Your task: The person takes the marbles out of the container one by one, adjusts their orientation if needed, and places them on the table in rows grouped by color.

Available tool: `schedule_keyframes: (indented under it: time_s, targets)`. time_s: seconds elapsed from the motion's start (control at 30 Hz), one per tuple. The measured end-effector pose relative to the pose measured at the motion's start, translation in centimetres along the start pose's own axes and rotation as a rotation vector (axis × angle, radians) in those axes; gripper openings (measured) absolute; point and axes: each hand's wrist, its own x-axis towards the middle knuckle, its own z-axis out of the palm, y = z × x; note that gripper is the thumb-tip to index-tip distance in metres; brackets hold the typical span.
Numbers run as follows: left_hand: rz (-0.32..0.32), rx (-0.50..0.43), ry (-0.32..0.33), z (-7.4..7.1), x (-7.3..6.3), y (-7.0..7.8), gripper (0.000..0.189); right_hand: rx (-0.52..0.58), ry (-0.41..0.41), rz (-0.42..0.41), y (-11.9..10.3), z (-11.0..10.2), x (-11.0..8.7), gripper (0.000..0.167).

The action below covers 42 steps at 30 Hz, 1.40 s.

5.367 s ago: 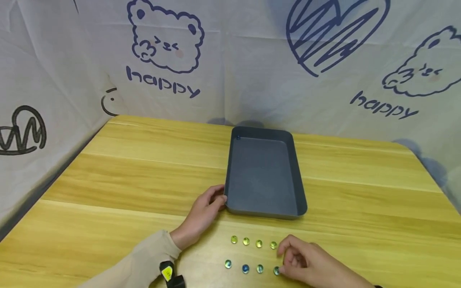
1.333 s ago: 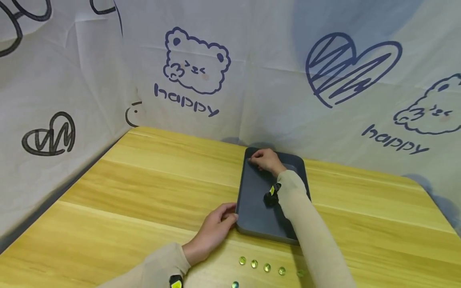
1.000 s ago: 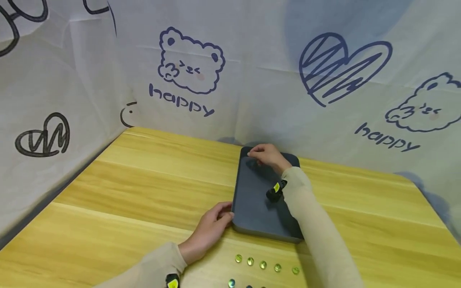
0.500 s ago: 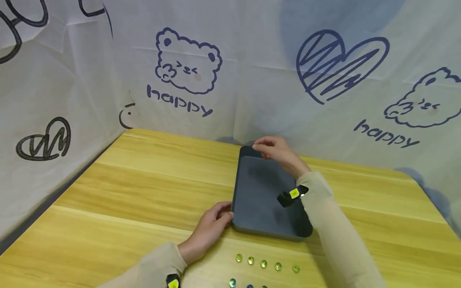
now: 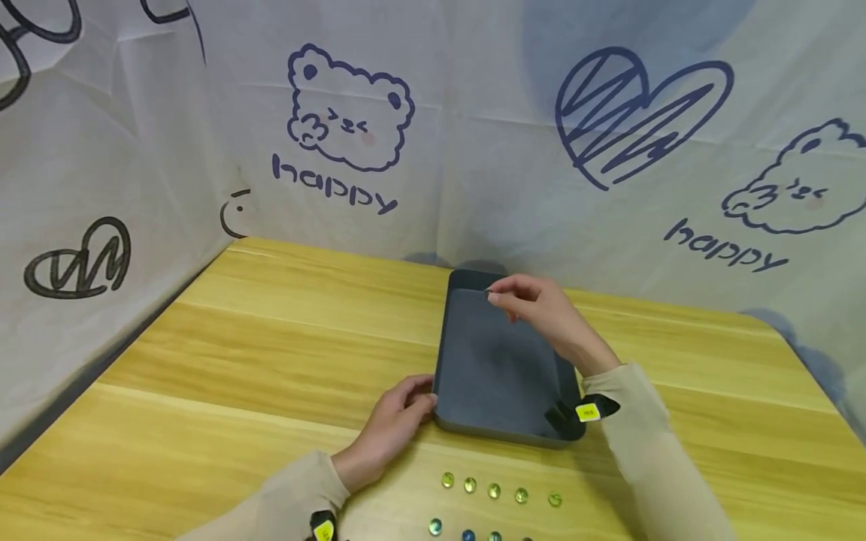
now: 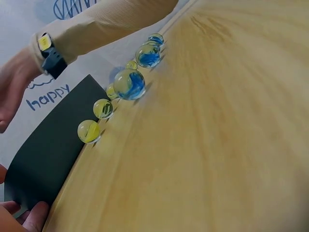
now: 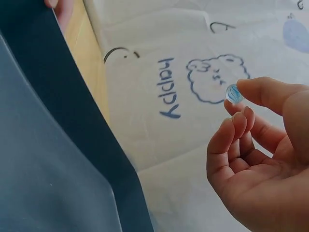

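Note:
Thumb and forefinger of my right hand (image 5: 541, 312) pinch a clear marble with blue swirls (image 7: 234, 93); the other fingers are curled in. That hand is above the far part of a dark grey rectangular tray (image 5: 473, 353). My left hand (image 5: 389, 428) grips the tray's near left corner, its thumb at the rim and its fingers along the outer left wall. In front of the tray, yellow marbles (image 5: 495, 491) form a row on the table. A nearer row of blue marbles (image 5: 435, 527) is partly cut off by the head view's bottom edge.
The wooden table (image 5: 271, 323) meets a white cloth wall (image 5: 473, 173) just behind the tray. Another cloth side stands at the left. In the left wrist view, a blue marble (image 6: 129, 84) and a yellow marble (image 6: 89, 131) lie close to the tray's near wall.
My right hand has lifted from the tray's far left corner and drawn back rightward, pinching the marble. The marble seen in that corner earlier no longer shows there. My left hand stays put.

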Motion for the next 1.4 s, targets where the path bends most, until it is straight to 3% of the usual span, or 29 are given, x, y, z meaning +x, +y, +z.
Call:
schedule_keyframes:
  time_s: [0.13,0.6,0.77,1.07,1.4]
  targets:
    - [-0.001,0.0,-0.003,0.0,0.0,0.0,0.043,0.008,0.037,-0.01,0.2,0.1,-1.3,0.028]
    - [-0.004,-0.038,0.02,-0.1,-0.2,-0.1,0.042,0.036,0.004,-0.002,0.9,0.3,-2.6,0.031]
    - [-0.005,-0.02,0.02,0.0,-0.2,-0.2,0.042,0.003,0.004,0.034,0.8,0.0,-4.2,0.029]
    - [0.001,-0.017,0.019,0.1,0.0,-0.1,0.04,-0.054,0.022,0.003,0.8,-0.4,-7.0,0.026]
    - [0.002,-0.006,0.004,0.3,0.4,-0.1,0.04,-0.028,-0.014,-0.007,0.6,-0.7,-10.5,0.021]
